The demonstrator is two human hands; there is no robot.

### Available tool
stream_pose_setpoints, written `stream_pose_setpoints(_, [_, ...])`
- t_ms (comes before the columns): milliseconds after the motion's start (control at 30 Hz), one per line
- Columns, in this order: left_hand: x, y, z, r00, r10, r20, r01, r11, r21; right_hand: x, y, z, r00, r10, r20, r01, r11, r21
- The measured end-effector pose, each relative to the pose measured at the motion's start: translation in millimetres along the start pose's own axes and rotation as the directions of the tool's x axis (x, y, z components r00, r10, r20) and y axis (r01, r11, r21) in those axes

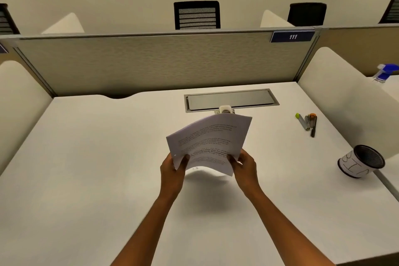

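hands: left hand [172,167] and right hand [245,165] pinch the paper stack [208,141] by its near corners
paper: lifted above the white desk [86,168] (centre)
room: grey partition [151,62] far, mesh cup [361,163] right

You face a white desk [86,157] with a grey cable hatch [231,99] set flush in its far part. A small white device [225,108] sits at the hatch's near edge. Right of the hatch, three small desk tools lie close together: a green-tipped one [298,116], an orange-topped one [311,117] and a dark slim one [313,129]. Further right of the hatch and nearer you stands a black mesh cup [360,163] with a hand-lettered white label. Behind the hatch rises a grey partition [151,65], whose sign [292,36] reads 111. Far right of the hatch is a blue spray bottle [386,72].
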State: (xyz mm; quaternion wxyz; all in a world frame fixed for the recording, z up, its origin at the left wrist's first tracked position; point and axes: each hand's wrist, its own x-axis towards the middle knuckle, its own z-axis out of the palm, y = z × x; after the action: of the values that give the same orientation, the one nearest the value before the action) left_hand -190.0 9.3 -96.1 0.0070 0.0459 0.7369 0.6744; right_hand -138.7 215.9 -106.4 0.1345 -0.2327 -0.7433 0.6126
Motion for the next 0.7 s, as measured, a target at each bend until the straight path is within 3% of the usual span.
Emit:
stream_pose_setpoints(367, [2.5, -0.3, 2.0, 0.999, -0.028, -0.035, 0.028, 1.0, -0.01, 0.6, -1.6, 1.4, 0.999, 0.033, -0.036, -0.034, 0.999, -0.027])
stream_pose_setpoints(567, [3.7, 2.9, 7.2, 0.998, 0.016, -0.064, -0.015, 1.0, 0.017, 1.9, -4.2, 2.2, 0.992, -0.094, -0.078, 0.084, 0.988, -0.129])
stream_pose_setpoints(700, [3.4, 0.9, 8.2, 0.998, -0.017, -0.068, 0.017, 1.0, -0.005, 0.5, -2.9, 1.2, 0.991, -0.095, -0.09, 0.084, 0.989, -0.123])
